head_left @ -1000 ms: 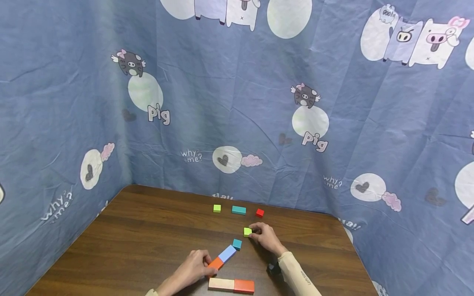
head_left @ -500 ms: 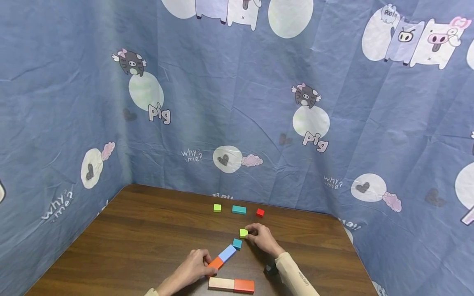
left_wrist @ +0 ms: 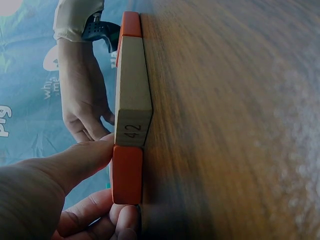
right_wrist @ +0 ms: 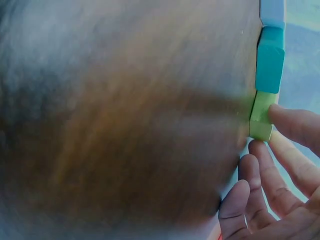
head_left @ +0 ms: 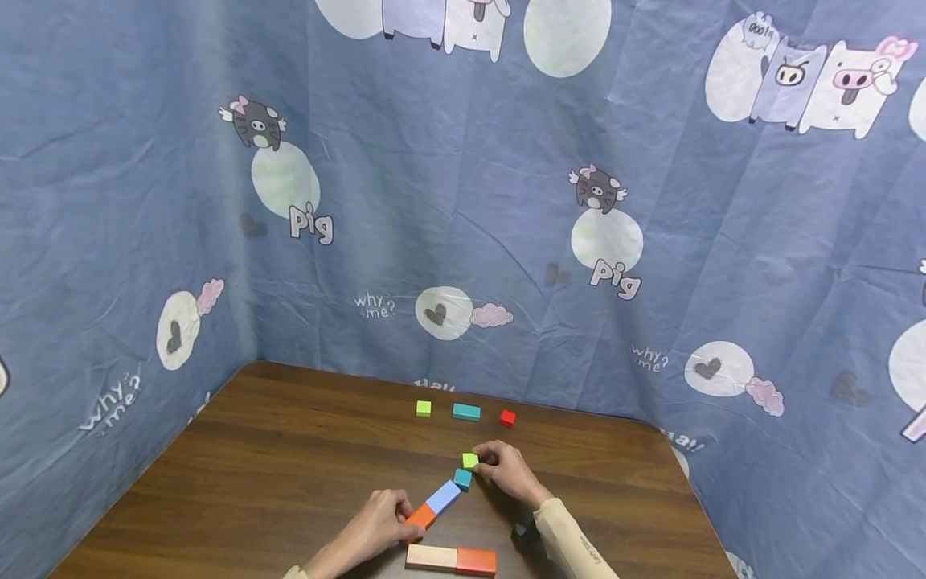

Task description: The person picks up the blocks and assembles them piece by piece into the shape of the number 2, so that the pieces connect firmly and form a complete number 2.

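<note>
My left hand (head_left: pixel 379 521) grips an orange block (head_left: pixel 420 519) between thumb and fingers; the left wrist view shows its end face low by the table. A light blue block (head_left: pixel 443 498) continues from the orange one in a slanting line, and a teal cube (head_left: pixel 462 479) stands at that line's far end. With thumb and fingertips my right hand (head_left: pixel 506 472) pinches a lime green cube (head_left: pixel 469 461) just beyond the teal one. In the right wrist view the lime cube (right_wrist: pixel 262 112) sits right at the teal cube's (right_wrist: pixel 270 62) side.
Nearest me lie a plain wooden block (head_left: pixel 432 556) and a red-orange block (head_left: pixel 476 561), end to end. Toward the back edge of the table (head_left: pixel 289 450) are another lime cube (head_left: pixel 423 408), a teal block (head_left: pixel 466 412) and a red cube (head_left: pixel 508 418). A patterned blue cloth (head_left: pixel 362 201) hangs behind.
My right hand has moved left and toward me with the lime cube, bringing it up to the teal cube. The left hand has stayed on the orange block.
</note>
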